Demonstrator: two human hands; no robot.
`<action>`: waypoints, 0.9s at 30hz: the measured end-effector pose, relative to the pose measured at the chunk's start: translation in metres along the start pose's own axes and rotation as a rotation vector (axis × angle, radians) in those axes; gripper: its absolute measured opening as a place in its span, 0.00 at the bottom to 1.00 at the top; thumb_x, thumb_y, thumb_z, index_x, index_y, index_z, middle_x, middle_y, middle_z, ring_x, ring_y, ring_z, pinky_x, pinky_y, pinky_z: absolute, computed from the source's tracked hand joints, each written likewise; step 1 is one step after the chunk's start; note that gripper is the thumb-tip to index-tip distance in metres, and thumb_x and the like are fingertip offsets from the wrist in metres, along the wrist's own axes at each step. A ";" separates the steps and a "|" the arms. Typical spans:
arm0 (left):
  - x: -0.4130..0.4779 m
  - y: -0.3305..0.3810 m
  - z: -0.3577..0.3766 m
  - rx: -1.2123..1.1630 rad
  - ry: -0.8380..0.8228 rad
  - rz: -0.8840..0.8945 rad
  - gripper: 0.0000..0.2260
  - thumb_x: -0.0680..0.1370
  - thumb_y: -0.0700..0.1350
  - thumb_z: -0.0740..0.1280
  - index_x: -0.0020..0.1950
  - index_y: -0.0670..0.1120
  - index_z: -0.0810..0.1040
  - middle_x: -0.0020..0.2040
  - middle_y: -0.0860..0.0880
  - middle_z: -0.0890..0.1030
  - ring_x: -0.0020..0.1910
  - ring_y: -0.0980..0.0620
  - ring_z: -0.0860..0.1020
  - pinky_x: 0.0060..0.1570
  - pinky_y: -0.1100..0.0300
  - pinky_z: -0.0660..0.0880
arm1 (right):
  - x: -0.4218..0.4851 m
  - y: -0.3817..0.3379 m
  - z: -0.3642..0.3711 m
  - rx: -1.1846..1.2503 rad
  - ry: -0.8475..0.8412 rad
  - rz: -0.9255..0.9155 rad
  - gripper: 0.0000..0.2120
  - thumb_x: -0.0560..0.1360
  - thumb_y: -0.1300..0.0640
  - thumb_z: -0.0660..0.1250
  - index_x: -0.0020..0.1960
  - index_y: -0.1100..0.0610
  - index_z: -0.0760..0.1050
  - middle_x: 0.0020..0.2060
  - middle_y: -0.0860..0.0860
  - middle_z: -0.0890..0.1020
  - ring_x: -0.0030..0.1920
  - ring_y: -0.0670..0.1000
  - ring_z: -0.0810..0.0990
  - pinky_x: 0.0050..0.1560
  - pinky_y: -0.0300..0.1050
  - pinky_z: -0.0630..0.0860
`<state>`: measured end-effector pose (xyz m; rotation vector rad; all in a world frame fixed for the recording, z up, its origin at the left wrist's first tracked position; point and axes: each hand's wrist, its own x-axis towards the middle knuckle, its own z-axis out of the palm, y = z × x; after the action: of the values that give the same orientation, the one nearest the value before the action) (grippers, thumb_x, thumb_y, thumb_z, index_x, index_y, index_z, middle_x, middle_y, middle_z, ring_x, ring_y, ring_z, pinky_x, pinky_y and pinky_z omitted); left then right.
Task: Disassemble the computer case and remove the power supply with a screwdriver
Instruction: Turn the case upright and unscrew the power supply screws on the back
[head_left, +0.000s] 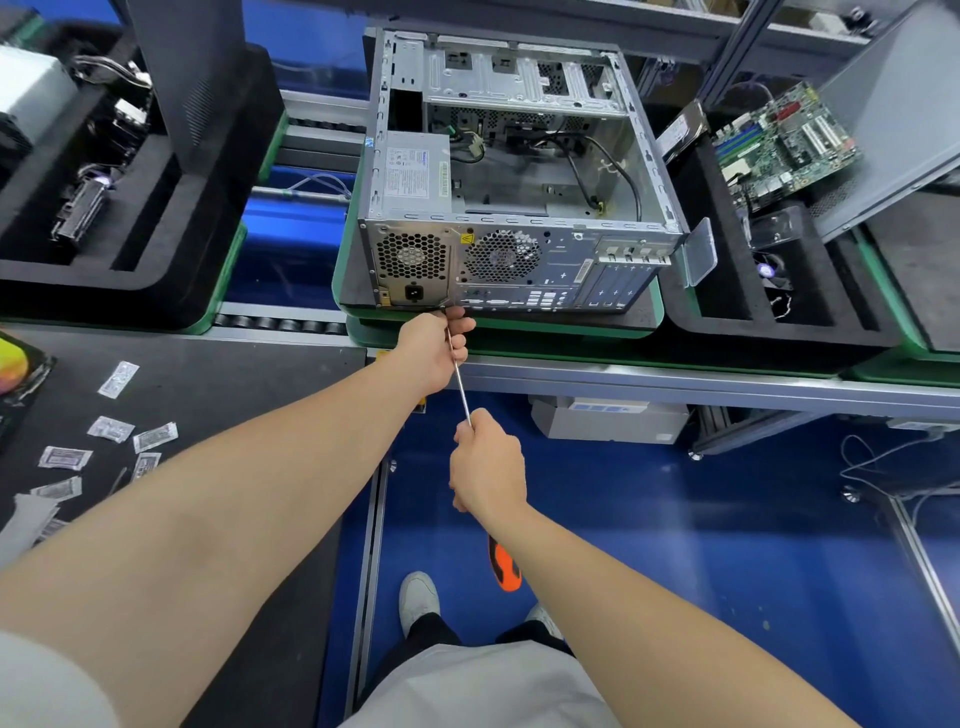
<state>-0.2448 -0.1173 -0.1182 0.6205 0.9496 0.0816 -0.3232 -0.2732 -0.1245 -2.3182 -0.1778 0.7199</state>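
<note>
The open computer case (519, 249) lies on its side on a green-edged tray, rear panel toward me. The grey power supply (413, 174) sits inside at the case's left rear corner, its fan grille and socket showing on the rear panel. My right hand (488, 467) grips a long screwdriver (461, 382) whose orange-and-black handle end sticks out below my wrist. Its shaft runs up to the lower edge of the rear panel beneath the power supply. My left hand (434, 348) curls its fingers round the shaft near the tip.
A motherboard (779, 143) and a fan lie in a black foam tray (727, 312) to the right. Another foam tray (104, 280) with parts stands at the left. Several small silver packets (111, 428) lie on the dark mat. A metal rail runs beneath the case.
</note>
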 end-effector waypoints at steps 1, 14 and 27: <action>0.000 0.000 0.000 0.002 0.004 0.001 0.16 0.87 0.42 0.51 0.49 0.43 0.77 0.30 0.48 0.81 0.21 0.56 0.66 0.22 0.64 0.61 | 0.001 0.000 0.001 -0.082 0.027 -0.032 0.05 0.85 0.63 0.58 0.51 0.56 0.69 0.41 0.57 0.78 0.34 0.57 0.76 0.31 0.52 0.81; -0.006 0.008 0.001 -0.056 0.016 -0.103 0.15 0.87 0.44 0.53 0.47 0.44 0.76 0.33 0.50 0.73 0.23 0.56 0.57 0.21 0.64 0.54 | -0.001 0.021 -0.012 0.942 -0.654 0.137 0.13 0.85 0.46 0.61 0.59 0.54 0.76 0.33 0.56 0.77 0.31 0.55 0.76 0.39 0.50 0.80; 0.001 0.002 -0.007 -0.053 -0.060 -0.052 0.15 0.87 0.43 0.51 0.52 0.43 0.77 0.35 0.47 0.83 0.23 0.56 0.66 0.23 0.65 0.61 | 0.000 0.019 0.000 0.929 -0.507 0.149 0.14 0.90 0.51 0.54 0.57 0.56 0.75 0.28 0.52 0.68 0.23 0.48 0.57 0.26 0.42 0.58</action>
<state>-0.2492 -0.1123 -0.1214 0.5461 0.9022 0.0414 -0.3246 -0.2875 -0.1372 -1.2531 0.0993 1.1540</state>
